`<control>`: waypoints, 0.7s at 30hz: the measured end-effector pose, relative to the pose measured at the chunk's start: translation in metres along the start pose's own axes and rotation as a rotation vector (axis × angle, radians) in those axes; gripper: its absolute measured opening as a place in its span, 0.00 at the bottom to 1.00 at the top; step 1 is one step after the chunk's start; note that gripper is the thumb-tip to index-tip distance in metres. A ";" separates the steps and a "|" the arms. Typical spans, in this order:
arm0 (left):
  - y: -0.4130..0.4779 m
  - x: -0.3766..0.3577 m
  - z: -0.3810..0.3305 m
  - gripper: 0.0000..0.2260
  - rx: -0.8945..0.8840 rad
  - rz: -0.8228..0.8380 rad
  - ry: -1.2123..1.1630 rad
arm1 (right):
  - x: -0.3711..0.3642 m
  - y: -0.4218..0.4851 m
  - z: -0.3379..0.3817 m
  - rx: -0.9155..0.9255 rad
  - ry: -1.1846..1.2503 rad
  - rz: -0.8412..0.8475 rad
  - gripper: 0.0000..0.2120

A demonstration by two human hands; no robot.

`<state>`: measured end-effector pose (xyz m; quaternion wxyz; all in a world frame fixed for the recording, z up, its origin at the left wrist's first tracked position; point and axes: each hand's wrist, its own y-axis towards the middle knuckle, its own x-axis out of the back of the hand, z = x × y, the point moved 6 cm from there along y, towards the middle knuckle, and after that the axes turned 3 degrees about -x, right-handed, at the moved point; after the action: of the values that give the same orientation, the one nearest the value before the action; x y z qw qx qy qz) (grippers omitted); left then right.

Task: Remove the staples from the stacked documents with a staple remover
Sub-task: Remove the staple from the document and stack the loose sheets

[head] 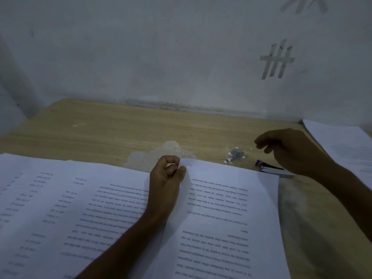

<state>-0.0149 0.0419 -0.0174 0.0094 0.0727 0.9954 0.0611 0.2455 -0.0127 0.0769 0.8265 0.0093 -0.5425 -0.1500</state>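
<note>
A stapled document (225,214) lies in front of me with its text upside down. My left hand (166,178) pinches its top left corner, just beside a small staple (190,164). A blue and silver staple remover (275,171) lies on the desk past the document's top right corner. My right hand (289,150) hovers above it with loosely curled fingers and holds nothing. A small pile of pulled staples and paper bits (235,155) sits on the desk left of that hand.
More printed sheets (60,208) spread over the left of the wooden desk (120,127). Another paper stack (346,146) lies at the far right. A worn pale patch (153,156) marks the desk centre. A wall (161,57) stands close behind.
</note>
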 end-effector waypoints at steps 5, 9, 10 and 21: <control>-0.001 -0.002 -0.005 0.06 -0.067 0.032 0.020 | -0.017 -0.014 0.054 0.108 0.081 0.099 0.19; -0.004 -0.003 -0.013 0.08 -0.152 0.087 -0.022 | -0.052 -0.024 0.077 0.223 0.073 0.126 0.20; -0.004 -0.003 -0.014 0.08 -0.161 0.099 -0.048 | -0.054 -0.026 0.079 0.256 0.099 0.090 0.16; -0.009 -0.018 -0.015 0.14 -0.211 0.339 -0.302 | -0.049 -0.063 0.076 0.804 -0.119 -0.458 0.06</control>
<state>0.0008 0.0291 -0.0033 0.1550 0.2455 0.9445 0.1536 0.1441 -0.0486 0.0533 0.6705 0.4398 -0.5879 -0.1068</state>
